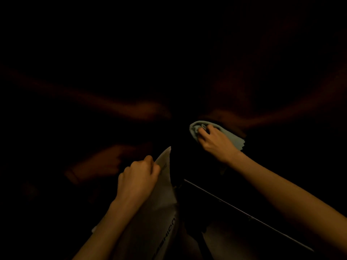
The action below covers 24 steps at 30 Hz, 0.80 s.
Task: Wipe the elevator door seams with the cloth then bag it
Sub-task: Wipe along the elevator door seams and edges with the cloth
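In near darkness, a pale blue cloth (199,128) was gripped by the curled fingers of the right hand (216,142) against a dark surface, while the upper edge of a white bag (163,184) was pinched by the left hand (138,177) just beside it.

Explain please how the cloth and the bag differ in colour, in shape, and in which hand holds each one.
The cloth is pale blue-grey; the bag is whitish with dark printed letters. The cloth is bunched into a soft wad; the bag hangs long and flat, its top corner pointing up. The right hand holds the cloth from above; the left hand pinches the bag at its upper edge. Both are thin, flexible, and each held in one grip.
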Each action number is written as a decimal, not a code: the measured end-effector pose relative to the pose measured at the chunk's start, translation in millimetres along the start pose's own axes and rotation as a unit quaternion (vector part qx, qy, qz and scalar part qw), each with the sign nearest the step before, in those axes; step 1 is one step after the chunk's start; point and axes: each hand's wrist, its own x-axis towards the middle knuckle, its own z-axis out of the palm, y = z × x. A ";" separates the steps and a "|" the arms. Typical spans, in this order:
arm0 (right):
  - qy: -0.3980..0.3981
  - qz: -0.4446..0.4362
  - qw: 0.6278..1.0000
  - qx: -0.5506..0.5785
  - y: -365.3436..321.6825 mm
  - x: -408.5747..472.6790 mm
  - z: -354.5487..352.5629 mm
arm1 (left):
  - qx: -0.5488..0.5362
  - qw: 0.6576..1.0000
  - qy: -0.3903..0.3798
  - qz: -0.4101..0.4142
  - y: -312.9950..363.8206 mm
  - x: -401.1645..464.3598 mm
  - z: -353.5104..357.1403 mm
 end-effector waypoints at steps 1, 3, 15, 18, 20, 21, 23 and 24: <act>-0.025 -0.006 1.000 -0.010 -0.8 6.8 1.2 | 0.001 1.000 0.002 -0.005 0.6 0.9 -1.9; -0.074 -0.034 0.996 -0.027 -5.9 24.0 6.7 | -0.007 1.000 0.007 -0.011 -3.0 2.8 -8.9; 0.038 -0.084 0.989 -0.117 13.8 46.1 15.9 | -0.031 0.999 0.014 0.000 4.0 12.2 -14.1; 0.079 -0.040 0.986 -0.139 30.8 60.2 -0.6 | -0.031 0.999 0.011 0.014 11.6 15.1 -15.3; 0.065 -0.026 0.987 -0.147 22.4 52.5 -0.8 | -0.028 0.999 0.006 0.019 17.2 16.6 -16.2; 0.054 -0.031 0.987 -0.146 13.0 43.6 4.7 | -0.026 1.000 0.001 0.017 19.0 16.3 -16.7; 0.017 -0.062 0.988 -0.143 0.5 25.0 16.1 | -0.021 1.000 -0.012 0.015 22.2 15.7 -19.1; 0.001 -0.075 0.987 -0.142 1.4 21.1 17.6 | -0.015 1.000 -0.013 0.018 23.5 16.2 -21.0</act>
